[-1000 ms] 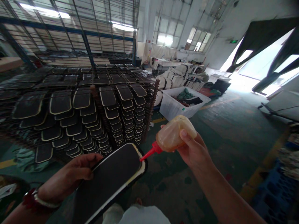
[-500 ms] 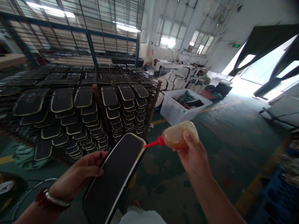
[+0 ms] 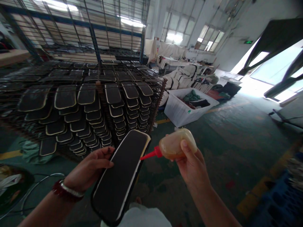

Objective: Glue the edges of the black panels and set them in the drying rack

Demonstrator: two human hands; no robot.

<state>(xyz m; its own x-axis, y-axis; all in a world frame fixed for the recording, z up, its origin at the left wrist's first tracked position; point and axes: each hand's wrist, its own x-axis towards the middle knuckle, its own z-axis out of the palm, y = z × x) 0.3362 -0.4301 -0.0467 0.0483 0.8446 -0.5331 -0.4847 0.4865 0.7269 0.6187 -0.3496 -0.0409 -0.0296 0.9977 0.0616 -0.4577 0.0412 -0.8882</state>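
My left hand (image 3: pixel 98 165) grips the left edge of a long black panel (image 3: pixel 121 176) with rounded corners, thumb on its face. A pale strip runs round the panel's border, yellowish near the top right corner. In my right hand (image 3: pixel 189 159) is a squeeze glue bottle (image 3: pixel 177 143), lying nearly sideways, with amber liquid inside and a red nozzle. The nozzle tip (image 3: pixel 142 158) meets the panel's right border, about midway up. My right thumb presses on the bottle's side.
Ahead on the left, a wire rack (image 3: pixel 101 91) holds many similar black panels with pale edges. A white bin (image 3: pixel 182 113) of cloth stands beyond it on the green floor. Blue crates (image 3: pixel 274 201) lie at lower right, and a cable (image 3: pixel 35 186) at lower left.
The nozzle tip has moved down the panel's right border from near the top corner. My left hand and the panel have shifted slightly rightward in view.
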